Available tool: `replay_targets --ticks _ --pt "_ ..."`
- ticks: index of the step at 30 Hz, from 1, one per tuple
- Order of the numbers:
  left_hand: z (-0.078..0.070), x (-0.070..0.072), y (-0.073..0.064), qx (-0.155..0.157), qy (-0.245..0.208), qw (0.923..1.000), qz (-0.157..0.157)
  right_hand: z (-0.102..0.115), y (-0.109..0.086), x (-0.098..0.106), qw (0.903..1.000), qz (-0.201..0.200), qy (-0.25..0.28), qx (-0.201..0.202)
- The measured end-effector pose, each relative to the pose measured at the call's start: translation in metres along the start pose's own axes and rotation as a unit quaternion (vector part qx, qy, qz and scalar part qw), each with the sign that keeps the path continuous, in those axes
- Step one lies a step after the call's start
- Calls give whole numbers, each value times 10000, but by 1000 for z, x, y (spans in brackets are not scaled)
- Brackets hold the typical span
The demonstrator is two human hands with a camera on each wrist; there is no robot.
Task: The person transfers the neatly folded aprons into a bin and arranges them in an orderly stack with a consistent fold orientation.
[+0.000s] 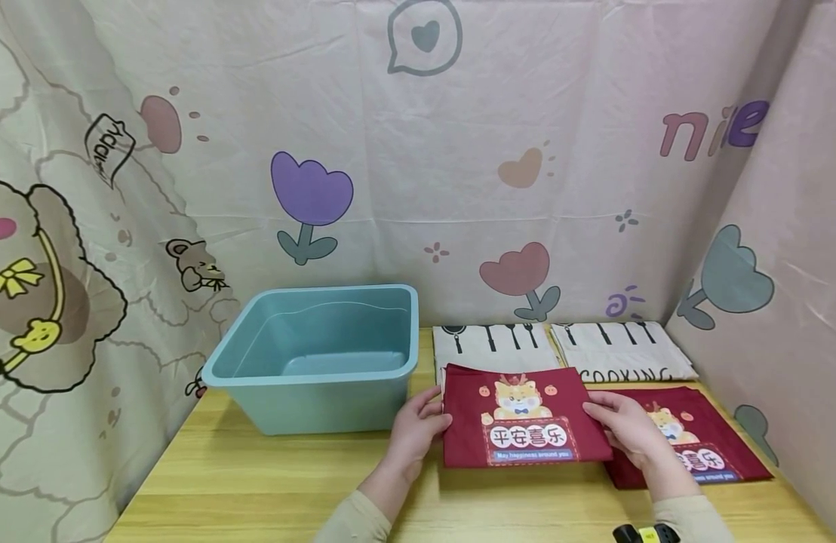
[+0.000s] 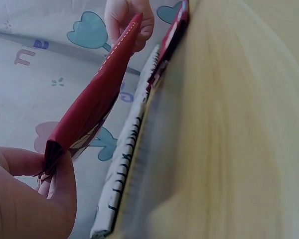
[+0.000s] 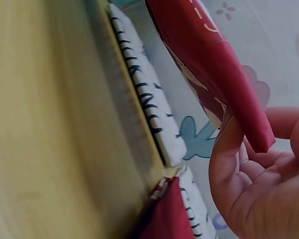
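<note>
A folded dark red cloth (image 1: 513,415), printed with a cartoon dog and Chinese characters, is held up above the table. My left hand (image 1: 416,430) pinches its left edge, thumb in front. On the opposite side my right hand (image 1: 625,426) pinches the right edge. Both wrist views show the folded cloth (image 2: 97,99) (image 3: 214,69) raised off the tabletop, its layers stacked between thumb and fingers. A second folded red cloth (image 1: 720,430) with the same print lies on the table, partly hidden behind my right hand and wrist.
An open blue-green plastic bin (image 1: 316,403) stands on the wooden table (image 1: 268,483) at the left. Two folded white cloths with black utensil prints, a left one (image 1: 468,343) and a right one (image 1: 615,351), lie at the back right. A patterned curtain (image 1: 404,151) hangs behind.
</note>
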State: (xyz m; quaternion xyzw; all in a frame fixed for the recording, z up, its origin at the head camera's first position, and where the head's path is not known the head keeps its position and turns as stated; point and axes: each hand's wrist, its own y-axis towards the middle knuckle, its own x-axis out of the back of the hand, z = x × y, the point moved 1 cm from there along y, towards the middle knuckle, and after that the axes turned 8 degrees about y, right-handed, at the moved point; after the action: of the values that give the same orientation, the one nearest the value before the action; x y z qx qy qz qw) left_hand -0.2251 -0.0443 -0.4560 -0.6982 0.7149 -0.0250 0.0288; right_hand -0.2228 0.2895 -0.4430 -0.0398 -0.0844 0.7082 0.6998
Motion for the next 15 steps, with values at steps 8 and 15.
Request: replay_targets --ticks 8,15 --pt "-20 -8 -6 -119 -455 9988 124 14 -8 8 9997 -152 175 125" --pt "-38 -9 -9 -326 -353 9988 103 23 -14 10 9985 -301 390 218"
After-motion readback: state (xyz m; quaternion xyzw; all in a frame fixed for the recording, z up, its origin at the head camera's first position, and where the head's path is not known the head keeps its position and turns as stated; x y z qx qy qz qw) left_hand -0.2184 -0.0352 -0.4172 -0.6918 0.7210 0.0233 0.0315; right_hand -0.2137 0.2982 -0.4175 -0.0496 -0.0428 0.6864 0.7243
